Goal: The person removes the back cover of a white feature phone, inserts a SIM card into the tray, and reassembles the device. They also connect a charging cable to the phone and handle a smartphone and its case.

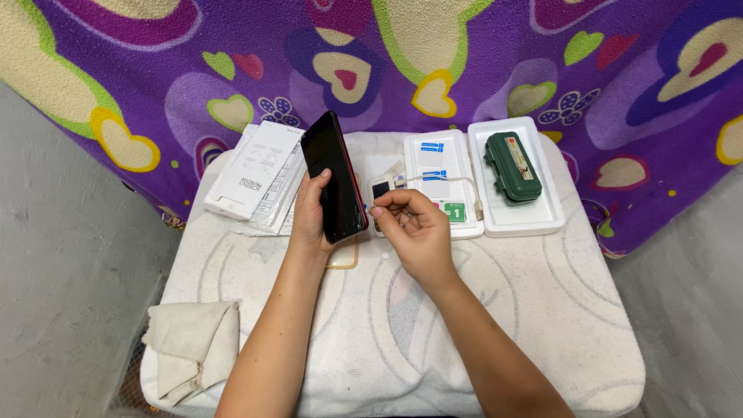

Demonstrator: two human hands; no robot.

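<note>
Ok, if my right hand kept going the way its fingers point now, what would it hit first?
Probably the black smartphone held upright in the left hand. The right hand has its pinched fingers pointing left, close beside the phone's edge, though depth is unclear.

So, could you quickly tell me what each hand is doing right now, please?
Left hand: closed around a black phone.
Right hand: fingers pinched together; contents cannot be told.
</note>
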